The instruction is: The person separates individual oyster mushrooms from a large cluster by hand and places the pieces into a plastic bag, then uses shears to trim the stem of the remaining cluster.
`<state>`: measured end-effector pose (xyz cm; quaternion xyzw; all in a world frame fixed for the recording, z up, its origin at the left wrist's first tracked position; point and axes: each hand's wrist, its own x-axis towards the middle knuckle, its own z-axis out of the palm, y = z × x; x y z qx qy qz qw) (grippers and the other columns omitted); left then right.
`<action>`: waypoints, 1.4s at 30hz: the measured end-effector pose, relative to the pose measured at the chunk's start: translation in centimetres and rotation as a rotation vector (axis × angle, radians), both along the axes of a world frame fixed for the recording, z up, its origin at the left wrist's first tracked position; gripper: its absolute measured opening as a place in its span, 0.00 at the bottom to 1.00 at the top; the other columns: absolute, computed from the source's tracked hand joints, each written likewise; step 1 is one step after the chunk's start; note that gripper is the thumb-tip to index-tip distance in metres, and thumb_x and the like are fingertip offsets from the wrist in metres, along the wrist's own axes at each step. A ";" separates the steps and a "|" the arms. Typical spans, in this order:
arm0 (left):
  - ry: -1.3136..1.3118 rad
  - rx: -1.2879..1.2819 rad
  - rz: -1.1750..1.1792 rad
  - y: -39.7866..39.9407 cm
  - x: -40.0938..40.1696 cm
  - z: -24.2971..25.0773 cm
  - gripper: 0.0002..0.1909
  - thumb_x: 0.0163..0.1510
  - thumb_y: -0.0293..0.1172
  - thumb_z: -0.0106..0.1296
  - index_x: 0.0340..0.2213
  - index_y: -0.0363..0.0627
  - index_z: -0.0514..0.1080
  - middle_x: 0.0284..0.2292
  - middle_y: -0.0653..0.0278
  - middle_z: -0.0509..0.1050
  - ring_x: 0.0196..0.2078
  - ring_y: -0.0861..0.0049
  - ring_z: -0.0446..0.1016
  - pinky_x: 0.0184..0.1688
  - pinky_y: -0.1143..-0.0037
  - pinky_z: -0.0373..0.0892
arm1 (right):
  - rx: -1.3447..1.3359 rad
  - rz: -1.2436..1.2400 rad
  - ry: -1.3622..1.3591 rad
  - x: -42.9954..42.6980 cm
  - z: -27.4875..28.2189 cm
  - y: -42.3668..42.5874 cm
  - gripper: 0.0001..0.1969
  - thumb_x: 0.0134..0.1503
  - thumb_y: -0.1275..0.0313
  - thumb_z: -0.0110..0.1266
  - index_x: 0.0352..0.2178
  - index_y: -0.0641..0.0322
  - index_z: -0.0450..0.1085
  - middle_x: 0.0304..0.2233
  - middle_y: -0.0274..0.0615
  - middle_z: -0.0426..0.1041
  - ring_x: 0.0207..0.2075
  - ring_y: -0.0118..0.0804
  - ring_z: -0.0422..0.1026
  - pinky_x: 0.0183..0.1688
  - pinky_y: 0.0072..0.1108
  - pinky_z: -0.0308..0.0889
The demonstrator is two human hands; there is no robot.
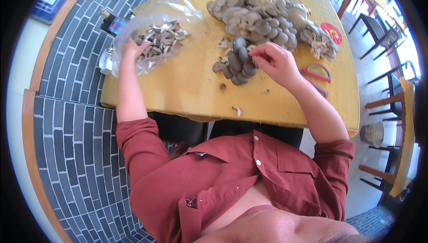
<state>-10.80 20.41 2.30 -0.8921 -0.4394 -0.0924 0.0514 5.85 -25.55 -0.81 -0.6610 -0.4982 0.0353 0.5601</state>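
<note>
My left hand (135, 49) reaches into the mouth of a clear plastic bag (125, 31), its thumb apart from the fingers. Torn oyster mushroom pieces (167, 39) lie heaped in the bag beside the thumb. With bent fingers, my right hand (276, 64) pinches the right edge of a small cluster of grey oyster mushrooms (239, 62); the exact grip is partly hidden. Behind that cluster rises a large heap of oyster mushrooms (260, 19), caps and pale stem bases showing. A small loose mushroom scrap (237, 110) rests near the table's front edge.
Scissors with red-edged handles (317, 73) lie right of my right hand on the yellow-covered table (187, 92). A red round mark (331, 33) is at the right. Along the brick-patterned wall (80, 136) stand a dark container (113, 25) and a white box (106, 62).
</note>
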 end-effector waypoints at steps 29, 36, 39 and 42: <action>-0.300 -0.411 -1.453 -30.4 -1.6 -4.3 0.07 0.40 0.24 0.56 0.25 0.44 0.70 0.25 0.64 0.70 0.28 0.67 0.70 0.31 0.75 0.68 | -0.012 0.000 -0.052 0.2 -0.2 -0.4 0.07 0.47 0.77 0.52 0.30 0.60 0.70 0.27 0.36 0.69 0.24 0.28 0.68 0.27 0.17 0.64; -0.541 0.263 -0.648 -16.8 -1.3 0.5 0.10 0.39 0.20 0.55 0.27 0.43 0.70 0.28 0.62 0.71 0.32 0.65 0.70 0.34 0.69 0.67 | -0.054 0.019 -0.049 -0.3 0.3 -0.2 0.06 0.47 0.77 0.52 0.31 0.61 0.70 0.27 0.36 0.69 0.23 0.28 0.67 0.27 0.17 0.64; -0.489 0.505 -0.624 -16.6 0.3 1.2 0.09 0.40 0.21 0.54 0.27 0.42 0.69 0.28 0.61 0.71 0.32 0.66 0.70 0.34 0.70 0.67 | -0.045 0.008 -0.052 -0.1 -0.1 -0.4 0.06 0.47 0.77 0.52 0.31 0.61 0.70 0.26 0.37 0.69 0.23 0.28 0.67 0.27 0.17 0.64; -0.496 0.175 -0.696 -19.3 0.9 0.6 0.08 0.41 0.23 0.54 0.27 0.42 0.70 0.27 0.61 0.70 0.30 0.69 0.71 0.33 0.72 0.68 | -0.041 0.007 -0.054 0.0 0.0 -0.3 0.06 0.47 0.77 0.52 0.31 0.60 0.70 0.26 0.36 0.68 0.23 0.28 0.67 0.27 0.17 0.64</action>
